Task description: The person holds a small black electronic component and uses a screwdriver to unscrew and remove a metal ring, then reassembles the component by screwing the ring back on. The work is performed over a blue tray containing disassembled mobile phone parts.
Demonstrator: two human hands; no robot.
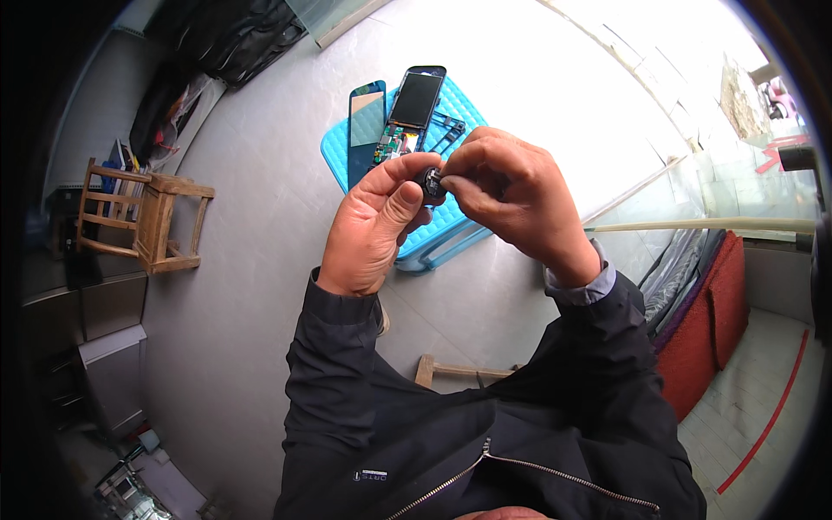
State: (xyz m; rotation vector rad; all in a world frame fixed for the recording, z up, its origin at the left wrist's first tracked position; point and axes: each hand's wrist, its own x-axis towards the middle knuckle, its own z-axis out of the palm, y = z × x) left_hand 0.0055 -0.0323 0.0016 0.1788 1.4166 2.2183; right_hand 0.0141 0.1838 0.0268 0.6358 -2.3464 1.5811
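Observation:
Between my two hands, above a blue plastic stool (338,147), is a small black part (432,182) with a bit of metal on it. My left hand (374,217) pinches it between thumb and fingers. From the other side my right hand (520,195) is closed at its edge, thumb and forefinger pressed together; whether they hold anything small is hidden. Beyond them on the stool lies an opened handheld device with a dark screen (416,100) and a green circuit board (394,144). To its left rests a flat glass panel (367,121); to its right, a black frame piece (449,130).
A wooden chair (156,217) stands on the tiled floor at the left. Part of a wooden seat frame (468,371) shows near my lap. At the right are a red rolled mat (715,321) and a glass partition (737,186). Black plastic sheeting (234,39) lies at the far left.

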